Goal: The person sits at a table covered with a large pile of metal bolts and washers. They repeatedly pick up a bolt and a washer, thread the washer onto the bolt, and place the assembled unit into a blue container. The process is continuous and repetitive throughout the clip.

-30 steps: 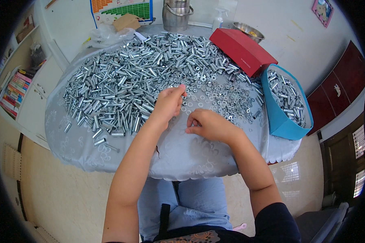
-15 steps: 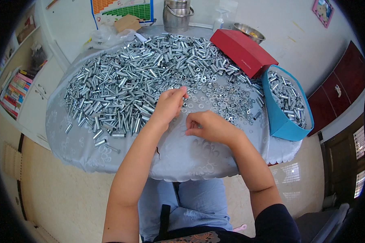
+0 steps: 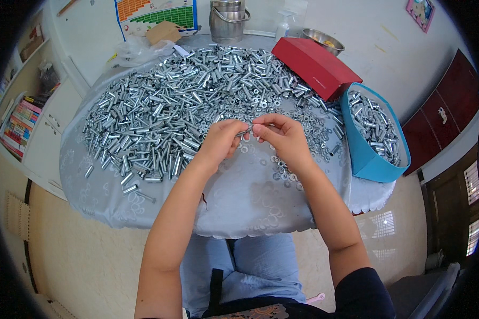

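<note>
Over the near middle of the table, my left hand [image 3: 223, 139] pinches a thin silvery bolt [image 3: 243, 132] between thumb and fingers. My right hand [image 3: 285, 139] meets it from the right, its thumb and forefinger pressed together at the bolt's tip. Whatever sits in that right pinch is too small and covered to make out. Loose washers and nuts [image 3: 286, 174] lie below and around my right wrist. Behind and left of my hands spreads a wide heap of metal sleeves and bolts [image 3: 159, 106].
A blue fabric bin [image 3: 375, 169] full of metal sleeves stands at the right edge, beside a red box [image 3: 316, 66]. At the back are a steel pot [image 3: 227, 24], a spray bottle [image 3: 283, 25], a steel bowl [image 3: 324, 40] and a plastic bag [image 3: 138, 52]. A patterned grey cloth [image 3: 239, 207] covers the table.
My right hand has moved up and in to meet my left, its fingers now at the tip of the bolt. My left hand stays nearly in place, turned slightly.
</note>
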`<action>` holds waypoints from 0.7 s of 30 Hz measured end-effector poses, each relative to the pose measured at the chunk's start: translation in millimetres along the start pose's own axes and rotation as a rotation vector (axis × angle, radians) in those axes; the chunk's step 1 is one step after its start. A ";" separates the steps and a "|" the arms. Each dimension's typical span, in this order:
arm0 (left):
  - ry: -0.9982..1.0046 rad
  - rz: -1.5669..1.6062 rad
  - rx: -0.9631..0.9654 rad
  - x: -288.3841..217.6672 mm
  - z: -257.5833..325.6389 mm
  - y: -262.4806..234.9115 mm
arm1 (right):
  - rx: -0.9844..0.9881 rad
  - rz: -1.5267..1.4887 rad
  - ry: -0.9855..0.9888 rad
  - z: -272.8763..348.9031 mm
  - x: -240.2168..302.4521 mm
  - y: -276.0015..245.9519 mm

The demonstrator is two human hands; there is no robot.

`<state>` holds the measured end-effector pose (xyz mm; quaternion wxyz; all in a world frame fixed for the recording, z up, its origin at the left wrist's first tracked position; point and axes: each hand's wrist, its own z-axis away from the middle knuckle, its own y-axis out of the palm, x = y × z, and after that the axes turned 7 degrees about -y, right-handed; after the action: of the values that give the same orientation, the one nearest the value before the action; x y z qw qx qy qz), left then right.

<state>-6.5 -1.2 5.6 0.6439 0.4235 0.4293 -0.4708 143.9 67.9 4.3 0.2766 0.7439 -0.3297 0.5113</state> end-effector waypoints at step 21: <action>-0.066 0.168 0.139 1.8 -2.3 -4.1 | 0.060 0.168 -0.191 3.9 -6.3 3.5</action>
<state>-10.6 -0.3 2.7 0.6639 0.4858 0.3375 -0.4574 141.8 64.1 -2.7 0.1776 0.7669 -0.4005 0.4690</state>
